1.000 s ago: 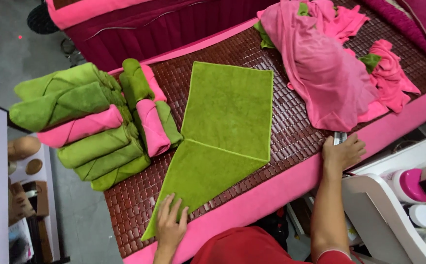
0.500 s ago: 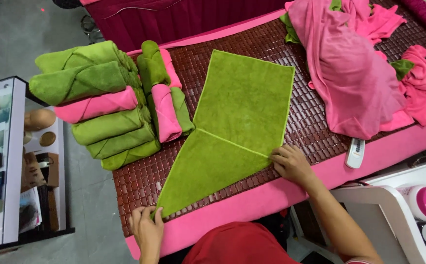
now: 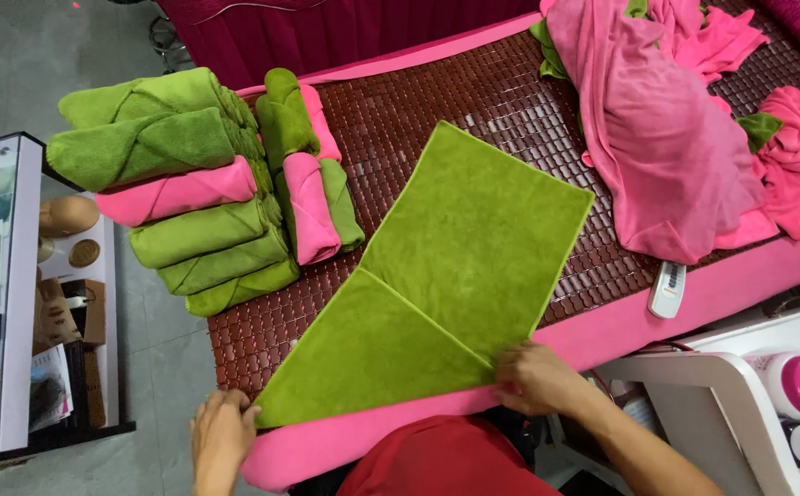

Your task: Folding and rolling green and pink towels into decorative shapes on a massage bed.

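A green towel lies flat on the brown woven mat, one corner folded over into a triangle that points toward me. My right hand pinches the towel's near edge at the fold line. My left hand rests at the triangle's pointed tip by the pink edge of the bed, fingers curled on the fabric.
Rolled green and pink towels are stacked at the left of the mat. A heap of loose pink and green cloth lies at the right. A white remote sits on the pink edge. A glass cabinet stands at the left, a white cart at the right.
My right hand has slid along the towel's near edge toward me and now grips at the fold. My left hand has moved up onto the triangle's tip. The view has shifted.
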